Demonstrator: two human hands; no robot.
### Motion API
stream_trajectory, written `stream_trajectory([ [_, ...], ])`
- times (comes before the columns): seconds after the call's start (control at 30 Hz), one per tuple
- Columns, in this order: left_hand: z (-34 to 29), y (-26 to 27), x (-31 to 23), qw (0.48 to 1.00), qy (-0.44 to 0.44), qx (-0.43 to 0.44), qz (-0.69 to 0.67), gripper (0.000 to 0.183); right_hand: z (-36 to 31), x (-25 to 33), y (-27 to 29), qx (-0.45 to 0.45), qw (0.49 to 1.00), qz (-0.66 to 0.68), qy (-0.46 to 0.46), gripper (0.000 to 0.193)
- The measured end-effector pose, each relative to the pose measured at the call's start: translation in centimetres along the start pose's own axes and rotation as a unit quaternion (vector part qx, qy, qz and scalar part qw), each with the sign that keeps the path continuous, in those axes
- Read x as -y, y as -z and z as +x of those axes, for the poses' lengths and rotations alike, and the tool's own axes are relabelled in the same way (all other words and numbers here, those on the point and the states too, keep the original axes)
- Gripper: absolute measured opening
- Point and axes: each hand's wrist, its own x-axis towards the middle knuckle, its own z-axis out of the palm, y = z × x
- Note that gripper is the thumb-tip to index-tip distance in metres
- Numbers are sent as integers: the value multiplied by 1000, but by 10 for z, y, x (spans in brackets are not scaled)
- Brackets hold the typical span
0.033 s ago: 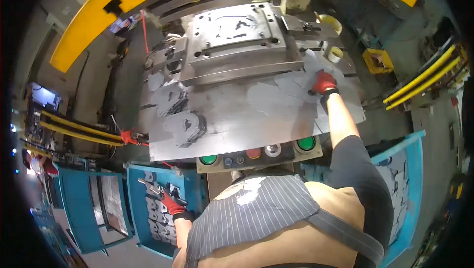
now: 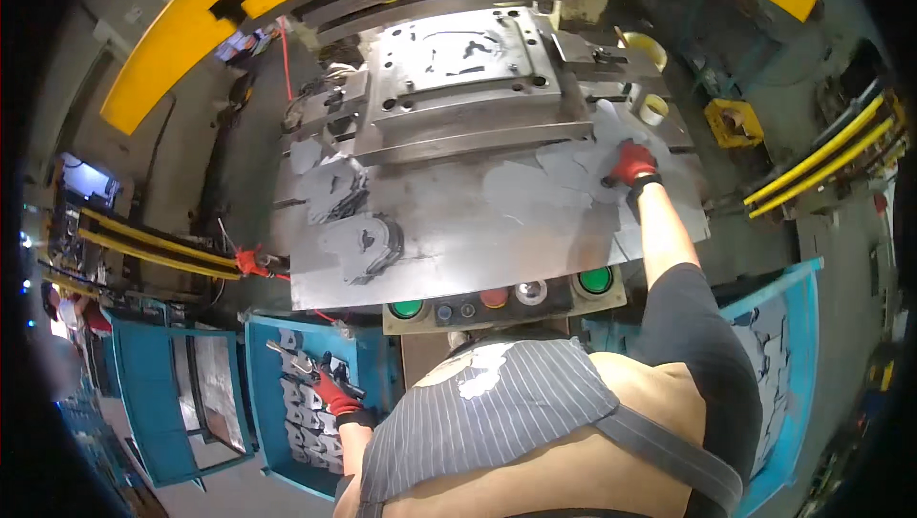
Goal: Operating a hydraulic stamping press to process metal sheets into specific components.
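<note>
My right hand (image 2: 632, 165), in a red glove, is at the right side of the metal table. Its fingers are curled down against the flat grey sheet pieces (image 2: 564, 163) spread there; something small and dark shows at the fingertips, too unclear to name. My left hand (image 2: 334, 396), also red-gloved, is closed over the blue bin at lower left. It holds a hand tool (image 2: 298, 361) with a narrow metallic end and dark parts near the grip. Below it, rows of grey cut parts (image 2: 304, 422) lie in the bin.
A steel die (image 2: 458, 88) stands at the table's back. Stacks of grey cut parts (image 2: 363, 246) lie on its left side. Green buttons (image 2: 595, 280) and a red one (image 2: 494, 297) line the front panel. A small cup (image 2: 653, 109) stands far right; another blue bin (image 2: 802, 327) is at right.
The whole view has shifted slightly. Both hands stay in nearly the same places, the left over the bin and the right on the sheet pieces.
</note>
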Motion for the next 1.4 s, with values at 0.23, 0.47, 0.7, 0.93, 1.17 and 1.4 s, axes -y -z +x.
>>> stream_trajectory([
  [0.23,-68,-81,-112,997,8,80,20,24,2,-50,-10,-16,954,291,63,62],
  [0.47,-55,-165,-173,875,-228,422,64,26,-77,-66,-65,84,624,776,-42,31],
  [0.7,-105,-376,-263,722,71,685,-59,31,-154,21,-115,-51,842,524,115,38],
  [0.93,-49,-527,-189,741,-168,633,148,24,-154,26,-115,131,491,861,3,43],
  [1.17,-72,-520,-207,740,-297,594,106,34,-144,20,-130,172,410,896,7,46],
  [1.4,-134,-399,-240,766,-40,633,-102,15,-124,-29,-190,204,471,858,-15,36],
])
